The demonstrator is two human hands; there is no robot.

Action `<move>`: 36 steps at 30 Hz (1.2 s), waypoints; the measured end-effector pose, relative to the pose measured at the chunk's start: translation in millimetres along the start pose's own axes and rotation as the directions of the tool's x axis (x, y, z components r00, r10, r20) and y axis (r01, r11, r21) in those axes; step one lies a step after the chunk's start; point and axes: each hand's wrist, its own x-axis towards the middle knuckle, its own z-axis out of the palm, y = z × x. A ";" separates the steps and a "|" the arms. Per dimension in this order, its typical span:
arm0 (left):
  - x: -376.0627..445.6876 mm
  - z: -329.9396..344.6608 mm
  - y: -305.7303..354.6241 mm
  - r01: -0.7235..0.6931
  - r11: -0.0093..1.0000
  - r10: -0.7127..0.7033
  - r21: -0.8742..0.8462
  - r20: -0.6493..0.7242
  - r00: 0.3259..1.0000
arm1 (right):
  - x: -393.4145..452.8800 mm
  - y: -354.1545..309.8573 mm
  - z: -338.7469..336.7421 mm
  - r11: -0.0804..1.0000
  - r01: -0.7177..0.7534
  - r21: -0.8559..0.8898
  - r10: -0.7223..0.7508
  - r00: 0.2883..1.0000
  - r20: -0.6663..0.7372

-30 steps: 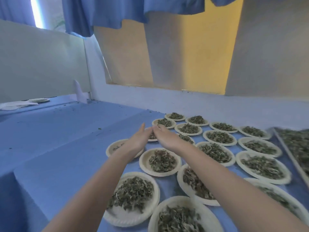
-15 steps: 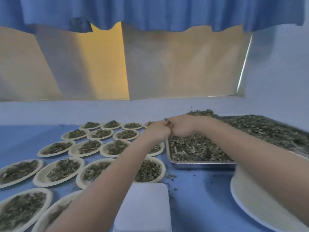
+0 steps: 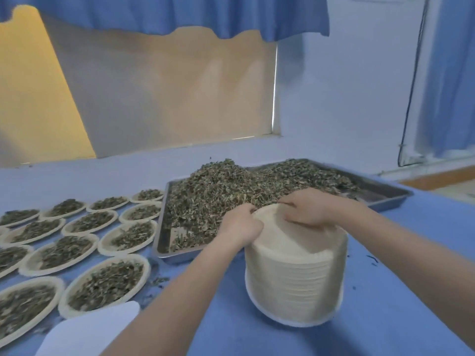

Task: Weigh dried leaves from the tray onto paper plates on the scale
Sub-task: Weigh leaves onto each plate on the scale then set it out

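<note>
Plate stack: a tall pile of empty paper plates (image 3: pixel 295 276) is set on the blue desk (image 3: pixel 411 265), just in front of the tray and right of the filled plates.

Top plate: its far rim (image 3: pixel 267 210) is seen lifted between the two hands, so it is judged that one plate is being peeled off the pile; it cannot be told whether only one has been caught.

Left hand: the left hand (image 3: pixel 240 223) is placed on the stack's far-left edge, fingers curled over the rim and pinching it.

Right hand: the right hand (image 3: pixel 307 208) is laid on the far-right top of the stack, fingers bent down onto the plate's edge; a pinch is likely, though the fingertips are partly hidden.

Deciding relation: the stack lies directly under and nearer than both hands, with the plate's rim held at the far side; both hands are about equally near.

Tray: the metal tray (image 3: pixel 385 194) is heaped with dried leaves (image 3: pixel 231 186), touching or just behind the stack.

Scale: a white, flat-topped object at the lower left, taken to be the scale (image 3: pixel 87 330), carries no plate; it lies well left of the stack, nearer the left hand.

Filled plates: rows of plates with leaves (image 3: pixel 105 281) are spread over the left of the desk.
</note>
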 end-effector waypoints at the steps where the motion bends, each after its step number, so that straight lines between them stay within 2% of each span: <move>1: 1.8 1.4 1.3 0.002 1.000 -0.002 -0.001 -0.021 1.000 | -0.6 6.4 2.5 0.999 0.015 0.033 -0.014 0.999 -0.034; 5: 6.9 1.5 5.8 0.006 0.999 -0.003 0.053 -0.061 0.998 | 2.9 20.8 5.9 0.990 0.067 0.125 -0.048 0.987 -0.153; 12: 13.6 -11.3 19.2 -0.047 0.993 0.061 0.112 -0.122 0.991 | 14.2 27.6 -11.9 0.984 0.097 0.147 -0.063 0.973 -0.222; 16: 6.6 -39.5 19.9 -0.050 0.995 0.064 0.090 -0.158 0.985 | 20.0 10.4 -24.9 0.980 0.134 0.145 -0.093 0.962 -0.258; 22: -31.4 -106.9 -23.4 0.077 0.996 -0.066 0.055 -0.172 0.983 | 33.8 -73.1 -24.3 0.966 0.240 0.094 -0.218 0.954 -0.204; 25: -59.0 -136.0 -61.5 0.145 0.989 -0.133 0.036 -0.218 0.967 | 41.3 -127.5 -9.9 0.948 0.288 0.137 -0.259 0.946 -0.196; 31: -122.6 -169.6 -150.2 0.304 0.953 -0.292 0.004 -0.268 0.918 | 50.4 -225.4 53.0 0.856 0.458 0.240 -0.441 0.889 -0.122; 36: -155.7 -166.7 -214.0 0.408 0.911 -0.410 -0.068 -0.281 0.868 | 52.5 -275.3 104.0 0.825 0.479 0.302 -0.500 0.866 -0.008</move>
